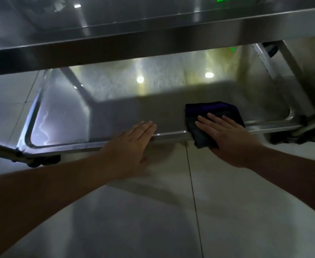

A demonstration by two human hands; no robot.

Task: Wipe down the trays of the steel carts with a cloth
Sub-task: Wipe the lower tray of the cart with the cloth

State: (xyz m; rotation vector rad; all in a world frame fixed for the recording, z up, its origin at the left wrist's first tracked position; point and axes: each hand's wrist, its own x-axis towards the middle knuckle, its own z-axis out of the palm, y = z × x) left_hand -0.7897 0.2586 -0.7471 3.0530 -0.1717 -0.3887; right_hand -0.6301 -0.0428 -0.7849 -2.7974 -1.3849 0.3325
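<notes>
A dark cloth point(209, 116) is pressed flat against the near edge of the lower tray point(115, 112) of the steel cart, towards its near right corner, by the right hand point(225, 135), whose fingers are held straight and slightly spread on top of it. The left hand point(132, 140) is laid flat on the same near rim, fingers straight and together, nothing being held. The upper tray point(153, 40) is seen overhead, and pale floor tiles point(153, 220) lie below.

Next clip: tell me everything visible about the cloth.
The cloth is dark, almost black, with a purple band along its far edge; it looks like soft, folded fabric in layers. It lies flat on the lower tray near the right end and drapes over the tray's front rim. The right hand presses on it with straight fingers, covering its near right part. The left hand is apart from it.
</notes>
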